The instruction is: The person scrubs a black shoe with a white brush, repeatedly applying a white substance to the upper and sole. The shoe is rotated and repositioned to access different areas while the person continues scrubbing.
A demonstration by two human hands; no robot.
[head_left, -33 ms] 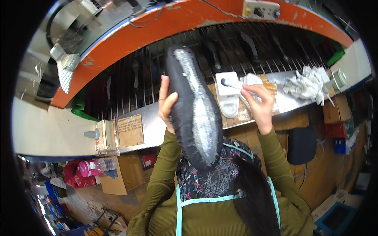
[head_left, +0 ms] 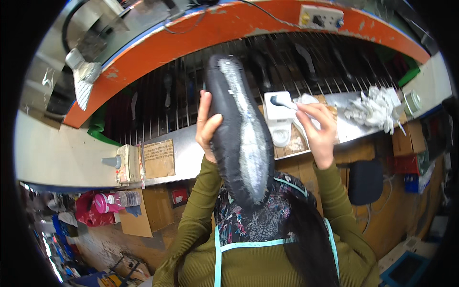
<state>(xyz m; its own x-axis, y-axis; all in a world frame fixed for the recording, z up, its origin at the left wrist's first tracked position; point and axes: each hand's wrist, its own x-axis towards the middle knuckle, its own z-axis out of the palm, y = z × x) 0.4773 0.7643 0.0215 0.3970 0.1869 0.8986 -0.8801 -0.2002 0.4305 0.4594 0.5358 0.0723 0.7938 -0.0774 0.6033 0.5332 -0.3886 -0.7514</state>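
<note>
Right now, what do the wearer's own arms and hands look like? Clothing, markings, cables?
Left hand and right hand are ungloved, with no watch or cable showing; rings can't be made out. The left sleeve and right sleeve are long, olive green, finely ribbed knit, reaching about the wrists, with no visible print.

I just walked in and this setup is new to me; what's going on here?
A person's left hand holds up a black shoe upper, its underside, with a pale strip, facing the camera. The right hand holds a brush, its dark end at the top of a white container. Crumpled white material lies farther right.
</note>
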